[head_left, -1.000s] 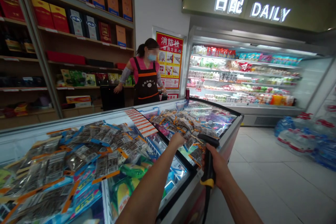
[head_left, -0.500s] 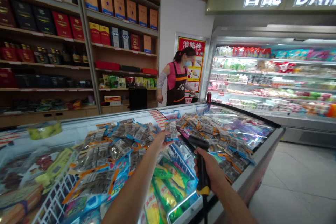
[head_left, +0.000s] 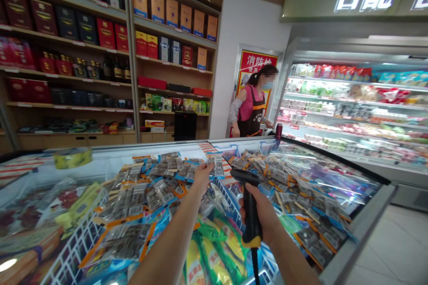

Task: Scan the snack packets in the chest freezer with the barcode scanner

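Observation:
My left hand (head_left: 202, 177) reaches over the freezer and pinches the edge of a small clear packet with blue trim (head_left: 216, 167), near the glass. My right hand (head_left: 259, 209) is wrapped round the black and yellow handle of a barcode scanner (head_left: 250, 213). The scanner's head points left toward the packet, a short way apart from it, and its cable hangs down. Similar packets with orange and blue edges (head_left: 127, 196) lie heaped left of my left arm. More of them (head_left: 294, 191) are piled to the right of the scanner.
A white wire basket (head_left: 73, 249) divides the chest freezer. Green and yellow bags (head_left: 214, 254) lie below my hands. A roll of yellow tape (head_left: 72, 158) rests on the glass at left. A person in an apron (head_left: 252, 107) stands behind the freezer, near a dark red can (head_left: 278, 131).
The view has turned left, so the shelves appear further right. The scanner has shifted left toward the packet and stands more upright. The co-worker has moved slightly right.

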`<action>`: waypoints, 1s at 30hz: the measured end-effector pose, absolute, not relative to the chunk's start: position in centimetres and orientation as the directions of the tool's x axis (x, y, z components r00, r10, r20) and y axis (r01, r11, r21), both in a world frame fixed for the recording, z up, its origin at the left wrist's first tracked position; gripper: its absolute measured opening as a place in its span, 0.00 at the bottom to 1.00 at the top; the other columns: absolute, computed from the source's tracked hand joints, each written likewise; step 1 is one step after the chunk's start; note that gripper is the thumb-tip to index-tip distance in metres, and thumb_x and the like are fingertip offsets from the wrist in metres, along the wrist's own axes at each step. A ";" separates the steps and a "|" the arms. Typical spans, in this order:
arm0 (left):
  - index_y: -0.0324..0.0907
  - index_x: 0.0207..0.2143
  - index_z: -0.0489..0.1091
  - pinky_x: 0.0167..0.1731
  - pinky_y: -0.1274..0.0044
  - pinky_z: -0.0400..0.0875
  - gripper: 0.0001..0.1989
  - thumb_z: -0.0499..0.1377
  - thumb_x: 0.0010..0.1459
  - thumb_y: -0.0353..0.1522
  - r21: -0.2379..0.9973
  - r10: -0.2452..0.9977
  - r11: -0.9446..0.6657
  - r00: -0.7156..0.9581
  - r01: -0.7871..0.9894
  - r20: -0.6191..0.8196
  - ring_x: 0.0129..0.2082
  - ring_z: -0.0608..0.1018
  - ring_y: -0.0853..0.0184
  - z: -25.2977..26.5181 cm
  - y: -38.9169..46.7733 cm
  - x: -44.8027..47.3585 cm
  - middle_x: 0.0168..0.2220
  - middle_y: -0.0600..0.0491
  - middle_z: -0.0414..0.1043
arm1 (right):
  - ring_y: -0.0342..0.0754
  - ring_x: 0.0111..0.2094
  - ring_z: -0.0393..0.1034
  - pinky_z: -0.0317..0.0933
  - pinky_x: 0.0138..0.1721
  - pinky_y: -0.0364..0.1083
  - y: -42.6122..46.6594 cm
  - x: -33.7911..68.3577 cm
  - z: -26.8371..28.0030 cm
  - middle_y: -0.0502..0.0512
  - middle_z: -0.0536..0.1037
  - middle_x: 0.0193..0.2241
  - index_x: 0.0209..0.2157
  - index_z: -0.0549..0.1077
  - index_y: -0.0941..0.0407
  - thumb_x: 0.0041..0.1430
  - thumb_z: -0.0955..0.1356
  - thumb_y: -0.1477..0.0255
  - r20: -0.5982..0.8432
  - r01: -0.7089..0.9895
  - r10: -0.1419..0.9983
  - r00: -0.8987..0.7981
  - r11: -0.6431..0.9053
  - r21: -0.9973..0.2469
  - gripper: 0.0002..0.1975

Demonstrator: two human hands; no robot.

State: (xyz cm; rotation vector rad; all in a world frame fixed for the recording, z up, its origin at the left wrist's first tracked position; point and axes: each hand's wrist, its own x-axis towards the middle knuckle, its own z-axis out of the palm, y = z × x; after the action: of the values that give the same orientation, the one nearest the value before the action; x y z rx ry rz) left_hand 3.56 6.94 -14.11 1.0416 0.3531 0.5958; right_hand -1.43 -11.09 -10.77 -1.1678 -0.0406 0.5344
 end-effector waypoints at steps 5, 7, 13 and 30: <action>0.38 0.33 0.67 0.24 0.78 0.67 0.15 0.61 0.41 0.34 0.887 0.665 0.302 0.744 -0.350 0.068 0.22 0.73 0.70 -13.9 7.8 4.4 0.23 0.53 0.71 | 0.39 0.08 0.58 0.52 0.08 0.38 -9.4 0.7 -11.6 0.45 0.67 0.10 0.27 0.65 0.58 0.40 0.68 0.60 -0.061 -0.227 0.416 0.907 0.362 -0.904 0.17; 0.39 0.38 0.65 0.24 0.79 0.66 0.19 0.61 0.41 0.33 0.905 0.735 0.220 0.672 -0.364 0.092 0.22 0.73 0.70 -14.1 8.1 4.6 0.22 0.55 0.70 | 0.39 0.08 0.58 0.51 0.08 0.38 -9.4 1.2 -12.4 0.45 0.67 0.11 0.28 0.66 0.59 0.40 0.68 0.60 0.007 -0.161 0.424 0.906 0.359 -0.919 0.17; 0.41 0.39 0.60 0.20 0.81 0.64 0.19 0.60 0.42 0.33 0.932 0.733 0.209 0.678 -0.297 0.052 0.20 0.71 0.72 -14.7 8.3 4.5 0.23 0.57 0.67 | 0.40 0.09 0.58 0.53 0.08 0.38 -10.9 0.1 -13.0 0.45 0.68 0.12 0.31 0.65 0.58 0.44 0.66 0.59 -0.035 -0.249 0.544 0.838 0.325 -0.912 0.17; 0.38 0.39 0.64 0.24 0.78 0.66 0.18 0.59 0.40 0.29 0.918 0.701 0.200 0.705 -0.343 0.110 0.22 0.72 0.70 -15.4 9.1 4.9 0.24 0.55 0.69 | 0.39 0.09 0.59 0.53 0.08 0.37 -12.1 -2.6 -12.5 0.47 0.68 0.12 0.28 0.66 0.58 0.47 0.65 0.61 -0.210 -0.397 0.561 0.801 0.234 -0.887 0.14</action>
State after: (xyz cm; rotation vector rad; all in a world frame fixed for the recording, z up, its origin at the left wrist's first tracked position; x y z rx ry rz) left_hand 4.92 9.06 -15.37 1.1552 0.3680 0.7524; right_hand -2.62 -12.12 -12.47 -1.1607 -0.1643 0.6618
